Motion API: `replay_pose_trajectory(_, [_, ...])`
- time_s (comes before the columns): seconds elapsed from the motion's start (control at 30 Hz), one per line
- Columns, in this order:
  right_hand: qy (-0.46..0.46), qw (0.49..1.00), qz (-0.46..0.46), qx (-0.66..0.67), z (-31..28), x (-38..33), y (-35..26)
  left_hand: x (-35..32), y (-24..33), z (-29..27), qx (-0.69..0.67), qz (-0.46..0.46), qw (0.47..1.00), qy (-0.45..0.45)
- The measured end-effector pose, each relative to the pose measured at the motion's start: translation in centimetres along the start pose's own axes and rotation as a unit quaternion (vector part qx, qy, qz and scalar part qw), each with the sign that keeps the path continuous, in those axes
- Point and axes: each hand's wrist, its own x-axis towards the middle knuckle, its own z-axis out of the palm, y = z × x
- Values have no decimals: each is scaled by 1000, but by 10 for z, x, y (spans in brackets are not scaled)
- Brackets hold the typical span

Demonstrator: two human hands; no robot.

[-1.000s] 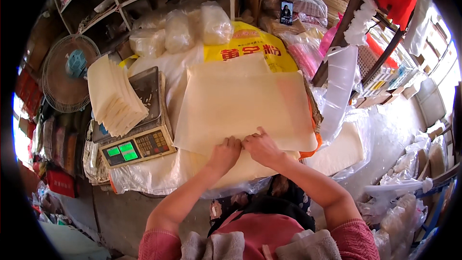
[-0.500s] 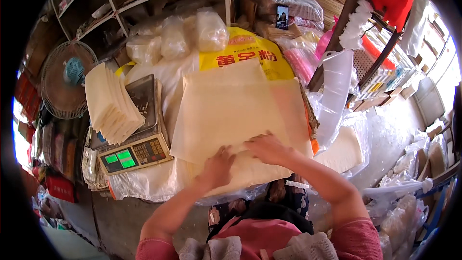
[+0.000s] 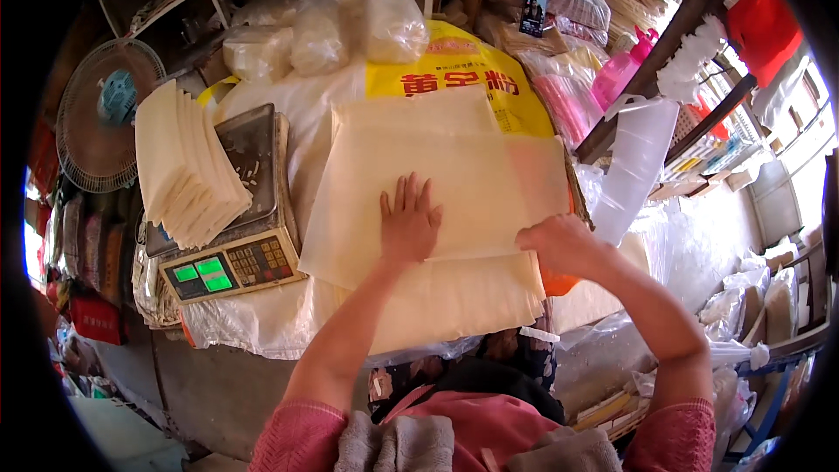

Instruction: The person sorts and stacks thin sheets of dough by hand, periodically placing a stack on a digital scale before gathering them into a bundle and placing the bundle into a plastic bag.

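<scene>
Thin, pale cream sheets (image 3: 472, 179) lie spread and overlapping in front of me, their upper layer partly see-through. My left hand (image 3: 409, 225) rests flat on the upper sheet with its fingers spread. At that sheet's right edge, my right hand (image 3: 562, 243) is closed, its fingers curled over the border. Another layer of cream sheet (image 3: 463, 301) shows below, toward my body. On the left, a stack of folded cream sheets (image 3: 183, 170) leans on the pan of a digital scale (image 3: 232, 267) with a lit green display.
Clear plastic bags (image 3: 398, 22) and a yellow printed sack (image 3: 516, 79) lie beyond the sheets. A fan (image 3: 109, 114) stands at far left. A phone (image 3: 533, 13) leans on wrapped packages at the back. A translucent plastic container (image 3: 638, 157) hangs at right.
My left hand has moved forward and flattened on the sheet. The right hand has shifted right to the sheet's edge and closed there. The view has tilted slightly.
</scene>
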Motion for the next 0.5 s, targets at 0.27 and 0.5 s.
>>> replay_pose_trajectory(0.27, [369, 925, 12, -90, -139, 34, 127, 7, 12, -8, -16, -16, 999, -23])
replay_pose_trajectory(0.5, [528, 840, 127, -19, -239, -63, 27, 7, 11, -14, -12, -33, 997, -67])
